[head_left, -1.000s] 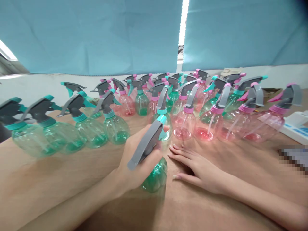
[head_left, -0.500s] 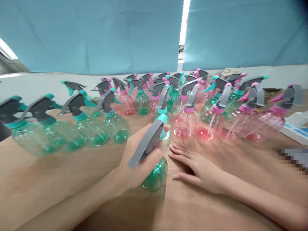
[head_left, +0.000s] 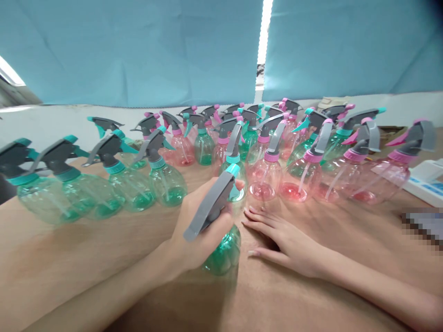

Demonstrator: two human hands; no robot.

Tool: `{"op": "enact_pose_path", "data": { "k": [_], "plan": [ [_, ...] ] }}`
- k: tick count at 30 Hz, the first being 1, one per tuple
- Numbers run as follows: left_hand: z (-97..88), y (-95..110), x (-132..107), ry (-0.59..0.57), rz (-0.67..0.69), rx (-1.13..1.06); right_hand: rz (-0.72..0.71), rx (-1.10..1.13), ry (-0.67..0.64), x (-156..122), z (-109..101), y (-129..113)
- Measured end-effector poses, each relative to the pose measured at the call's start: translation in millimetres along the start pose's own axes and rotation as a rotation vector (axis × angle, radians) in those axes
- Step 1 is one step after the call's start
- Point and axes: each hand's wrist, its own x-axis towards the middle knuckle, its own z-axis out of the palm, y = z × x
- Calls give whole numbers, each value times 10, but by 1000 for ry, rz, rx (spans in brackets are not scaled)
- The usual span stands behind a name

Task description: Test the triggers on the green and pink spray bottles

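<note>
left hand (head_left: 197, 230) is gripping green spray bottle (head_left: 223, 253) near table's (head_left: 86, 258) front edge; right hand (head_left: 287, 242) is lying open, flat beside it.

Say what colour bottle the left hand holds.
A translucent green plastic spray bottle with grey trigger, clearest in the head view.

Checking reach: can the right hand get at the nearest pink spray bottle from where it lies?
Likely yes: the right hand lies open on the table, fingertips toward the pink spray bottle, bare table between; the left hand grips a green bottle aside.
</note>
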Motion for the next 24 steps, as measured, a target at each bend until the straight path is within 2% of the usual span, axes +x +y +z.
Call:
{"op": "enact_pose_path", "data": {
  "k": [14,24],
  "plan": [
    [-45,8,39,-21,28,22,-22,51,51,-10,18,9],
    [-64,-41,28,-43,104,38,-18,46,48,-12,19,16]
  ]
}}
